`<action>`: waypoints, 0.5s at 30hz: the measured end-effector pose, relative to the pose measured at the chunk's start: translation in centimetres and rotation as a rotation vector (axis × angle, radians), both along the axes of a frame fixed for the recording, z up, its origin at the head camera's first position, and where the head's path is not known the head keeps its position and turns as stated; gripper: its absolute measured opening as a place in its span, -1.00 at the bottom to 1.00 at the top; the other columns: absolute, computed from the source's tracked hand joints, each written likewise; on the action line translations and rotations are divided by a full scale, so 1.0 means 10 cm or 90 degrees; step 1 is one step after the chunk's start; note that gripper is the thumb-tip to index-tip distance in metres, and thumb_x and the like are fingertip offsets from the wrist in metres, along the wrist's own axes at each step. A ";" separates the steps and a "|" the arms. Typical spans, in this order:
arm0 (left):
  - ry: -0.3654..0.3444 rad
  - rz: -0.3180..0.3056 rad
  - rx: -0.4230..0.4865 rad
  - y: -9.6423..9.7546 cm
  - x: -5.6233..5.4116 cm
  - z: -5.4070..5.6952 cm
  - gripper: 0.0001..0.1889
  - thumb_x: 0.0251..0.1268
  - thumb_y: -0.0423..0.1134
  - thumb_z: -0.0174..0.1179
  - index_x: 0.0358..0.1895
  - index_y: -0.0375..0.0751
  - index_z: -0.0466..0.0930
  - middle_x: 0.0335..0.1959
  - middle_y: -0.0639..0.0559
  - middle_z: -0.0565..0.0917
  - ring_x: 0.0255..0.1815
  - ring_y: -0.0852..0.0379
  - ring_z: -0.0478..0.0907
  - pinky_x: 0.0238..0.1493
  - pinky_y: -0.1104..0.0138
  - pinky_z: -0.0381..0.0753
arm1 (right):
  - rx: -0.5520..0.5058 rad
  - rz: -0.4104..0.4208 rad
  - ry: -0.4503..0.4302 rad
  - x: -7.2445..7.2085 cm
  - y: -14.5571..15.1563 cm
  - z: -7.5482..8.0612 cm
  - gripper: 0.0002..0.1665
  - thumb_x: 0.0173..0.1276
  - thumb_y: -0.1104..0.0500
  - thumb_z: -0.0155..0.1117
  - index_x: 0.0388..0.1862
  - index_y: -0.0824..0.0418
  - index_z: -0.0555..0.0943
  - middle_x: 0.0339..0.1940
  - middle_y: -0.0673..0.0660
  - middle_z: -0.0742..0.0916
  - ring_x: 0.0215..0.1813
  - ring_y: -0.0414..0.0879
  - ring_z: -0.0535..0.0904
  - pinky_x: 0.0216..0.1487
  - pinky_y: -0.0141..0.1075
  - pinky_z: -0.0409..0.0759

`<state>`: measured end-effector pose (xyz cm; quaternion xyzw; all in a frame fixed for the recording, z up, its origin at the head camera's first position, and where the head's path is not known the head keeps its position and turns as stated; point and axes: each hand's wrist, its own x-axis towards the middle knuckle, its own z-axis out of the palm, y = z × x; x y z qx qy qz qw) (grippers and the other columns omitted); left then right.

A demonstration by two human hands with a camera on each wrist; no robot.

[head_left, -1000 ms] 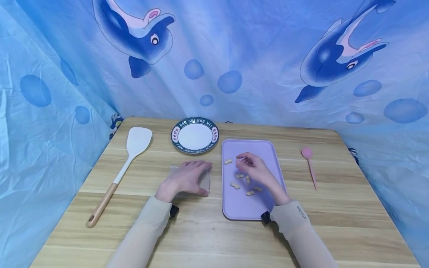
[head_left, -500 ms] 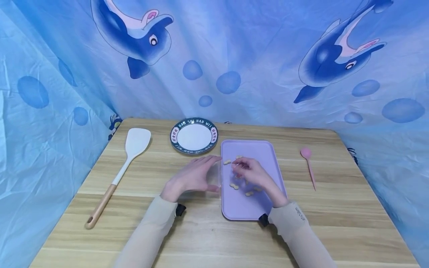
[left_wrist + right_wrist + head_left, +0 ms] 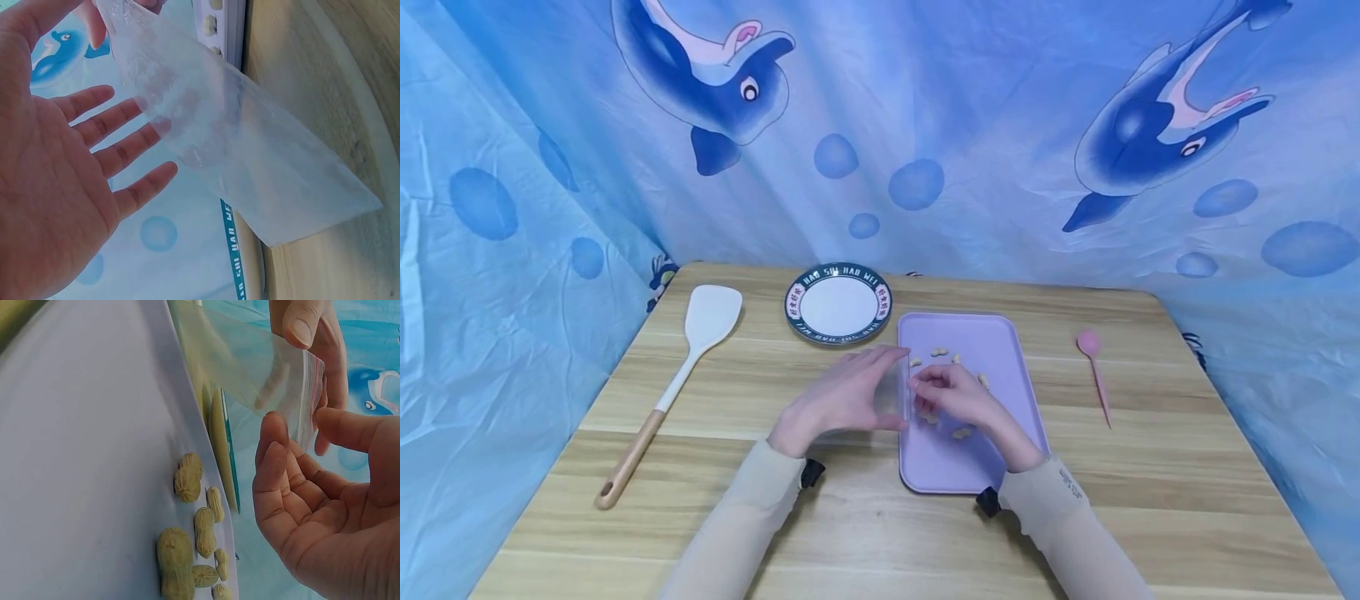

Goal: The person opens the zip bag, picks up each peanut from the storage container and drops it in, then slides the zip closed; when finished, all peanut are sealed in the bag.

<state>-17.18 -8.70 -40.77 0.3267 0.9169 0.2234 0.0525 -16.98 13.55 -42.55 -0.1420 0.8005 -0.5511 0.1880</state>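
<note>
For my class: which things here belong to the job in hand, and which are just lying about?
Seemingly in the job:
resealable plastic bag, held by the left hand, right hand at its mouth
peanuts
lilac tray under them

Apparently just lying about:
white spatula with wooden handle
green-rimmed plate
pink spoon

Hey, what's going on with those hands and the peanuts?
A person is busy with a clear bag at the left edge of the purple tray. The left hand holds the bag near its mouth, and the right hand, fingers curled, seems to pinch the zip edge. No peanuts show inside the bag; they lie loose on the tray. The spatula, plate and pink spoon lie on the table, away from both hands.
</note>
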 end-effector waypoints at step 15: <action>0.035 -0.014 -0.017 0.08 0.02 -0.09 0.14 -0.08 0.41 0.40 0.56 -0.01 0.13 0.52 0.00 0.27 0.50 0.04 0.21 0.45 -0.04 0.20 | -0.037 -0.002 -0.052 0.00 0.00 -0.03 -0.63 0.46 0.16 0.22 -0.23 0.54 0.63 -0.59 0.09 0.69 -0.49 -0.07 0.59 -0.39 -0.32 0.57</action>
